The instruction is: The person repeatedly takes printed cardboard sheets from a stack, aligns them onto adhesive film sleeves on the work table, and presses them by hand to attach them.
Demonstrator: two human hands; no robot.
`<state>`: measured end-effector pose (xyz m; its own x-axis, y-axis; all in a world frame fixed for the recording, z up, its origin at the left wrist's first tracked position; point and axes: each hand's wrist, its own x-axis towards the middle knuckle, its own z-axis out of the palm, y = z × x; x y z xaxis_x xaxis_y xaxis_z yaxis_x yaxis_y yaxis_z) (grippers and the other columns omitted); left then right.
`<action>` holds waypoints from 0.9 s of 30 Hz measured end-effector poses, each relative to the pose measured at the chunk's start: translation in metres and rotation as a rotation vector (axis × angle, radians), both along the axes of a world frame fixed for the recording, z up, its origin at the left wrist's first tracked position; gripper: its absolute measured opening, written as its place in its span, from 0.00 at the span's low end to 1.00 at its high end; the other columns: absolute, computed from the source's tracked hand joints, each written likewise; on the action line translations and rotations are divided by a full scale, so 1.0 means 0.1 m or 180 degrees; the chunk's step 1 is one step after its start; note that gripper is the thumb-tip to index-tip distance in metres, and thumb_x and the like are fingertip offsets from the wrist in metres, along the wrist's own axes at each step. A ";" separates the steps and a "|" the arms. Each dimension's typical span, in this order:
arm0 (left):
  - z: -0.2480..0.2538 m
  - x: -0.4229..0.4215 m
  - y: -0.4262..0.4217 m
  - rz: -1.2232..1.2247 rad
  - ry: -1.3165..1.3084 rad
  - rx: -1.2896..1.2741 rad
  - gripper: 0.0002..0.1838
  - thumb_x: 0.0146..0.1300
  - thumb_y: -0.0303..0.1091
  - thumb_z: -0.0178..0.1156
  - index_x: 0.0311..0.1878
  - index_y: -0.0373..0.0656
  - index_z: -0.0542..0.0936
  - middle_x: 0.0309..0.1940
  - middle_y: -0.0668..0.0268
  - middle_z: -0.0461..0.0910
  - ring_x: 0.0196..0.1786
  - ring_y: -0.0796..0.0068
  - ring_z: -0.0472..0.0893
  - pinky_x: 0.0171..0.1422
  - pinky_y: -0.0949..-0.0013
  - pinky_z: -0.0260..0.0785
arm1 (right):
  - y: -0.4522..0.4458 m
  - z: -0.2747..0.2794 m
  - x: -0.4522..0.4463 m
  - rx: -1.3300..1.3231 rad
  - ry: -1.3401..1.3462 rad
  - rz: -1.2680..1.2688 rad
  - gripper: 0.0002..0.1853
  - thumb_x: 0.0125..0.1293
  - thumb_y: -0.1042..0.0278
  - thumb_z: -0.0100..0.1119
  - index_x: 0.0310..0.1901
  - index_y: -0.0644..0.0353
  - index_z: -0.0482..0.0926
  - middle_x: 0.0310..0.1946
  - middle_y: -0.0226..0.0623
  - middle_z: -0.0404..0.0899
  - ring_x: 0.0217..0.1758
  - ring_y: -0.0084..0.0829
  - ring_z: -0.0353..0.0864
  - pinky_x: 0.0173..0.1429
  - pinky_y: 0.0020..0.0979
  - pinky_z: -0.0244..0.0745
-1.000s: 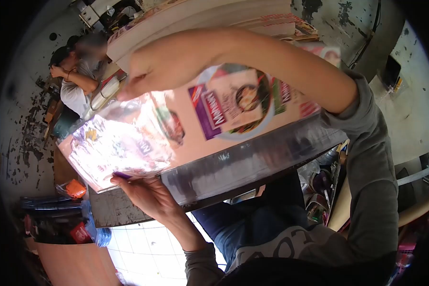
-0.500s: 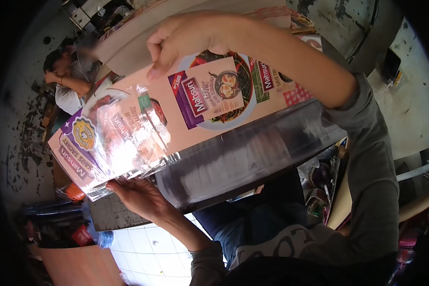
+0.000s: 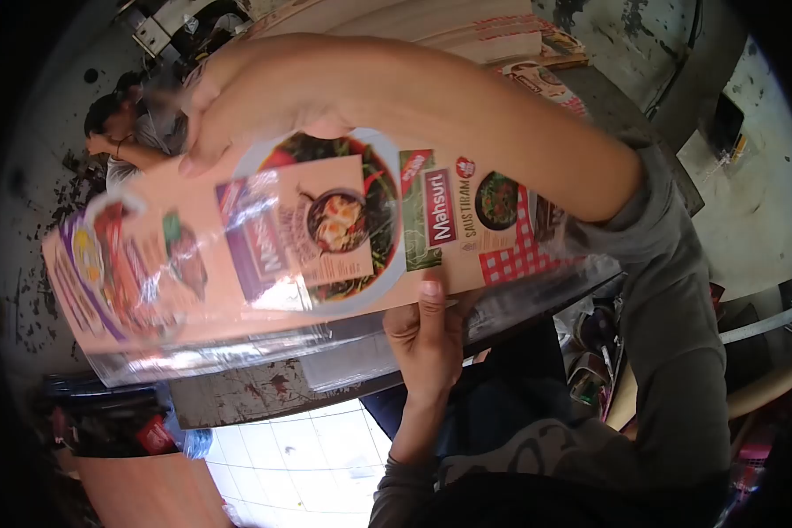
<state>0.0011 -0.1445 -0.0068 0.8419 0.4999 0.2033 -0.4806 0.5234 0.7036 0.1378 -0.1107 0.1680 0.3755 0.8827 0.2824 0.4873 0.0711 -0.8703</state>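
A long peach-coloured printed sheet (image 3: pixel 326 295) with pictures of food and the word "Mahsuri" is raised and tilted in front of me. Glossy clear plastic film (image 3: pixel 211 359) runs along its lower edge. My left hand (image 3: pixel 427 343) grips that lower edge near the middle, thumb on the printed face and fingers behind. Across the top reaches my right arm, and my right hand (image 3: pixel 229 106) pinches the upper edge towards the left end, its fingers partly hidden. Beneath the sheet lies a dark, worn tabletop (image 3: pixel 238 394).
Stacked printed sheets (image 3: pixel 493 35) lie behind the one I hold. Another person (image 3: pixel 128 132) sits at the far left. Dark bundles (image 3: pixel 88 414) and a peach board (image 3: pixel 154 488) are at lower left. On a pale surface at right rests a dark phone-like object (image 3: pixel 724 119).
My left hand has shifted right from the sheet's lower left corner to its lower middle. My right hand has moved left, and the sheet has shifted left and turned to lie more level.
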 end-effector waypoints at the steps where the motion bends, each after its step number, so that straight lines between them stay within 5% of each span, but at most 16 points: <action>1: -0.05 0.00 0.00 0.0085 -0.0006 0.0169 0.18 0.67 0.35 0.52 0.58 0.42 0.68 0.52 0.58 0.73 0.53 0.61 0.76 0.52 0.52 0.76 | -0.01 -0.02 0.03 -0.0009 0.0009 -0.0012 0.11 0.56 0.61 0.62 0.34 0.62 0.79 0.22 0.29 0.75 0.32 0.25 0.73 0.36 0.29 0.67; 3: -0.09 -0.03 0.12 0.0496 0.0027 0.0043 0.19 0.67 0.36 0.52 0.58 0.40 0.68 0.51 0.55 0.74 0.52 0.59 0.76 0.52 0.51 0.76 | -0.04 -0.04 0.10 -0.0612 0.0062 0.0860 0.14 0.61 0.61 0.57 0.38 0.64 0.79 0.23 0.30 0.75 0.30 0.24 0.73 0.35 0.28 0.68; 4: -0.04 -0.04 0.17 0.0579 -0.0196 -0.0101 0.16 0.69 0.34 0.48 0.55 0.36 0.70 0.52 0.56 0.74 0.52 0.59 0.77 0.55 0.49 0.74 | -0.19 0.00 0.13 -0.0892 -0.1075 0.0815 0.16 0.63 0.59 0.54 0.39 0.67 0.79 0.25 0.33 0.77 0.29 0.22 0.73 0.34 0.25 0.69; 8: -0.02 -0.18 0.31 0.0823 -0.0220 0.0339 0.18 0.68 0.37 0.50 0.57 0.37 0.69 0.51 0.52 0.74 0.47 0.58 0.79 0.49 0.55 0.78 | -0.33 -0.18 0.31 -0.0862 -0.0562 0.1040 0.19 0.64 0.56 0.54 0.41 0.68 0.79 0.27 0.34 0.79 0.29 0.21 0.73 0.33 0.25 0.70; 12: 0.10 -0.48 0.50 0.0251 0.0353 0.0963 0.17 0.67 0.32 0.51 0.54 0.31 0.70 0.48 0.53 0.76 0.42 0.58 0.81 0.44 0.62 0.80 | -0.52 -0.09 0.35 -0.0631 -0.1105 -0.0679 0.18 0.64 0.58 0.55 0.42 0.68 0.80 0.29 0.32 0.80 0.30 0.16 0.77 0.33 0.21 0.72; 15: -0.15 -0.90 0.89 0.0769 0.0969 0.1242 0.21 0.65 0.31 0.53 0.57 0.29 0.67 0.44 0.55 0.77 0.39 0.65 0.82 0.36 0.72 0.79 | -0.81 0.20 0.59 -0.0340 -0.0454 -0.0762 0.14 0.66 0.66 0.50 0.41 0.70 0.79 0.27 0.40 0.81 0.20 0.19 0.74 0.20 0.21 0.67; 18: -0.13 -1.49 1.12 0.2106 0.1352 0.1385 0.16 0.63 0.31 0.54 0.53 0.35 0.74 0.33 0.62 0.78 0.20 0.83 0.67 0.23 0.82 0.57 | -0.98 0.22 0.87 -0.0030 -0.0637 -0.1370 0.13 0.65 0.67 0.51 0.40 0.69 0.80 0.24 0.36 0.81 0.20 0.18 0.73 0.23 0.21 0.67; 21: -0.12 -2.13 1.44 0.4381 0.1483 0.0890 0.22 0.67 0.37 0.51 0.57 0.30 0.69 0.43 0.58 0.75 0.38 0.73 0.72 0.45 0.74 0.63 | -1.20 0.08 1.08 0.0269 -0.0475 -0.1663 0.12 0.64 0.68 0.52 0.39 0.69 0.81 0.23 0.32 0.80 0.20 0.16 0.72 0.24 0.19 0.66; 23: -0.18 -2.68 1.80 0.5138 0.0784 0.0839 0.22 0.69 0.37 0.48 0.59 0.30 0.69 0.51 0.57 0.73 0.43 0.69 0.74 0.51 0.72 0.67 | -1.32 -0.07 1.17 0.0359 -0.0352 -0.1680 0.11 0.64 0.69 0.54 0.38 0.69 0.82 0.23 0.31 0.81 0.20 0.16 0.72 0.24 0.19 0.65; 27: -0.04 -2.83 1.72 0.5522 0.1407 0.1798 0.21 0.69 0.34 0.46 0.61 0.33 0.66 0.56 0.57 0.71 0.49 0.68 0.74 0.58 0.71 0.66 | -1.45 -0.47 1.30 -0.0025 0.0030 -0.1730 0.11 0.61 0.69 0.58 0.35 0.70 0.81 0.17 0.33 0.77 0.18 0.19 0.71 0.24 0.25 0.64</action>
<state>-0.2817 0.0279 -0.0111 -0.4300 0.7039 0.5653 0.0881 -0.5904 0.8023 0.2676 -0.2557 0.1215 0.7809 0.5628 0.2710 0.4443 -0.1955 -0.8743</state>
